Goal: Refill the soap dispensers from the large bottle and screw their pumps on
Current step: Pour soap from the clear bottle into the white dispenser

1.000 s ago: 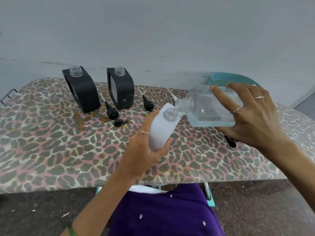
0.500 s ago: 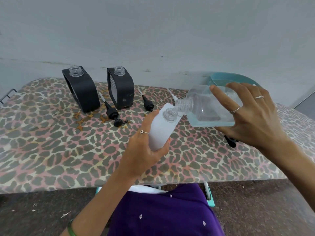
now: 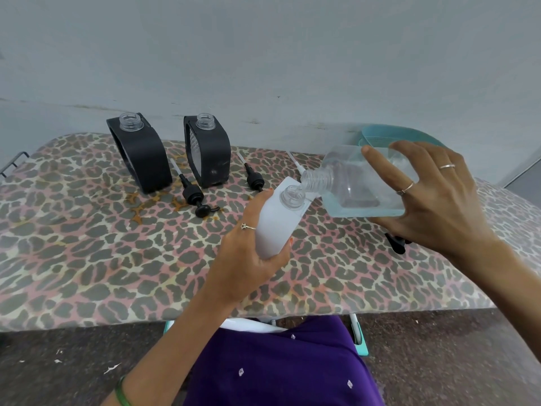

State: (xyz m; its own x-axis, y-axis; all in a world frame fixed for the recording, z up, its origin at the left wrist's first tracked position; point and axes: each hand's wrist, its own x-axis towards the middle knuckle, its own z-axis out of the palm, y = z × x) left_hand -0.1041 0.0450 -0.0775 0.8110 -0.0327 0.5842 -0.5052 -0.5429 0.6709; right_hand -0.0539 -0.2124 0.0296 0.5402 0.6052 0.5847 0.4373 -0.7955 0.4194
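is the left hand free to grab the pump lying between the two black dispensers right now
Probably not: the left hand is wrapped around the white dispenser under the tilted large bottle. Nothing blocks the pump itself.

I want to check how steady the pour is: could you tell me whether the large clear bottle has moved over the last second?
No. The large clear bottle keeps its tilt, with its mouth over the white dispenser, level with the black dispenser behind.

We see a pale grey wall [image 3: 263, 54] behind a leopard-print counter [image 3: 87, 244], with dark speckled floor [image 3: 73, 361] along the frame's bottom.
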